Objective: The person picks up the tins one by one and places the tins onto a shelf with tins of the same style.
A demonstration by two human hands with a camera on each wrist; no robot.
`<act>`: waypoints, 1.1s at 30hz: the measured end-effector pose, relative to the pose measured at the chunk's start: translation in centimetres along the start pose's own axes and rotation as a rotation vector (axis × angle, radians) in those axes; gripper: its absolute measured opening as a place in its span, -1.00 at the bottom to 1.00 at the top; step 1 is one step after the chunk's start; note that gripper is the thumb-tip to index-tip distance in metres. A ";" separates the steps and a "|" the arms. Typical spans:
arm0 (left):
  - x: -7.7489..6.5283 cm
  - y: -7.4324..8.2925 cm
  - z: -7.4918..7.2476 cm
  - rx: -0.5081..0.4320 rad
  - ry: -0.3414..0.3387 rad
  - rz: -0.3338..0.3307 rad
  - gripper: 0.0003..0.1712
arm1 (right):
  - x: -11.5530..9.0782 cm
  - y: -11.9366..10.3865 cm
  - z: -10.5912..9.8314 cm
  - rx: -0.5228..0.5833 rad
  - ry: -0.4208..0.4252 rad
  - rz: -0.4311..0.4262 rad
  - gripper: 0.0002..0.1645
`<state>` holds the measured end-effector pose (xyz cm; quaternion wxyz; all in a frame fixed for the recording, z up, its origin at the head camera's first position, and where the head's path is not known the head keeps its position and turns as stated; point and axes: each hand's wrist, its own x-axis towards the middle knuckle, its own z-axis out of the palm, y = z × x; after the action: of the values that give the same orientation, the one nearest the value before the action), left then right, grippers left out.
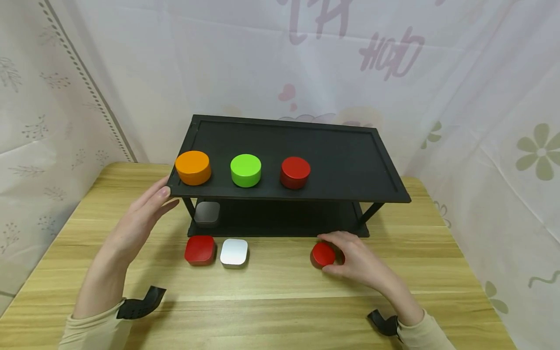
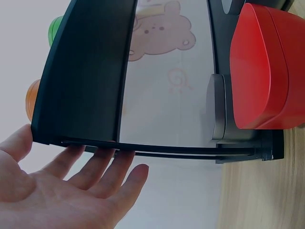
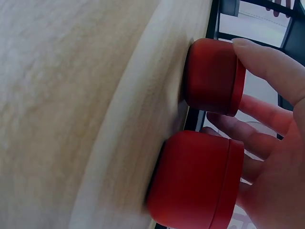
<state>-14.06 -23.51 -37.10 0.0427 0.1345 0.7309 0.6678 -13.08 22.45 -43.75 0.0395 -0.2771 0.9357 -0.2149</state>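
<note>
My right hand (image 1: 352, 257) holds a small round red lidded container (image 1: 323, 255) between thumb and fingers, low at the front right of the black two-tier shelf (image 1: 280, 146). In the right wrist view, the thumb rests at its lid, while a second red container (image 3: 195, 181) stands nearer the palm; the head view mostly hides that one under my hand. At the shelf's left end, my left hand (image 1: 137, 226) touches the upper board's corner, thumb near the front edge and fingers extended along the end and below it. Several round containers top the shelf: orange (image 1: 193, 168), green (image 1: 246, 170) and red (image 1: 295, 173).
A grey squarish container (image 1: 207, 213) sits on the shelf's lower tier at left. Before it on the wooden table (image 1: 245, 311) stand a red squarish container (image 1: 200, 250) and a silvery-white one (image 1: 234, 253). A printed white cloth (image 1: 245, 58) hangs behind and at the sides.
</note>
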 end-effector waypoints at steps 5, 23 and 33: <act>0.0 0.1 0.1 -0.002 0.011 -0.018 -0.45 | 0.1 0.0 0.2 -0.011 -0.007 -0.015 -0.25; 0.0 0.1 0.2 -0.032 0.017 -0.016 -0.46 | 0.3 0.1 0.6 -0.057 -0.004 -0.018 -0.28; 0.0 0.0 0.1 -0.004 0.002 -0.008 -0.46 | 0.2 -0.1 0.1 0.003 -0.003 0.020 -0.29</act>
<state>-14.03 -23.40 -37.07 0.0448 0.1307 0.7301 0.6692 -13.14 22.23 -43.79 0.0432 -0.2682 0.9380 -0.2154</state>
